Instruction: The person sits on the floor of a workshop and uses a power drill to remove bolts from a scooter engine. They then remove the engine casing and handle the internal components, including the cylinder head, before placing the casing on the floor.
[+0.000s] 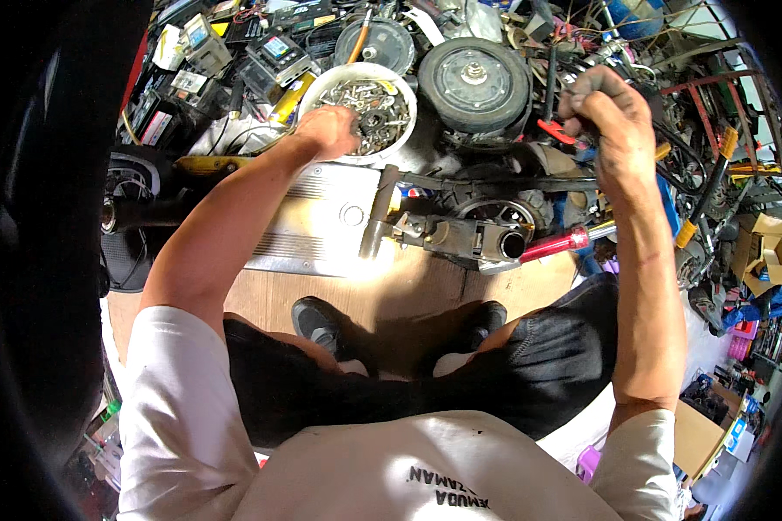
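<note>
My left hand (328, 132) reaches over the near-left rim of a round white bucket (309, 97), its fingers curled among loose bolts and small metal parts (375, 111). What those fingers grip is hidden. Raised at the right, my right hand (613, 117) is closed, fingertips bent in toward the thumb; anything between them cannot be made out. Just left of its fingers is a red T-shaped handle (556, 132) on a dark shaft; I cannot tell whether they touch. Nearer me lies a scooter frame with a silver ribbed deck (321, 213) and a dark metal tube (379, 213) across its end.
Behind the bucket are a tyred wheel (475, 85), a grey disc (395, 48) and several batteries (278, 56). A red shock absorber (554, 246) sticks out right of the frame's hinge (473, 239). Cables and metal parts crowd the right. Cardboard boxes (699, 434) stand lower right.
</note>
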Action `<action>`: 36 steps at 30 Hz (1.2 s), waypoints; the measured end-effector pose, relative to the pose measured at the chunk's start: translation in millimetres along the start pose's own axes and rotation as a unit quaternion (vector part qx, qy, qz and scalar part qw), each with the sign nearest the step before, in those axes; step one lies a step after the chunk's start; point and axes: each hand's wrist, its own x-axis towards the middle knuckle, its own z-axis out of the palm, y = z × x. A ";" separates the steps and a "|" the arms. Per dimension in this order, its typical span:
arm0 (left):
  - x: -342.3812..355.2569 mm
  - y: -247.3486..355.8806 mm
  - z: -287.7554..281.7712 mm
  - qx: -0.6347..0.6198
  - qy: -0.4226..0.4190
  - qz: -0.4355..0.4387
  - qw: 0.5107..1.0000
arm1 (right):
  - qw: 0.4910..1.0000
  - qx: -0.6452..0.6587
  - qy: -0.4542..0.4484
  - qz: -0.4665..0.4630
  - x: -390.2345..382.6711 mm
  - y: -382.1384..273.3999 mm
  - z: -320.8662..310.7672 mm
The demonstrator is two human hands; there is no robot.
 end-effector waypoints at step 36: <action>-41.3 146.3 -136.1 -0.801 -0.244 0.198 0.510 | 0.933 -0.259 0.019 -0.248 -6.0 -40.6 47.8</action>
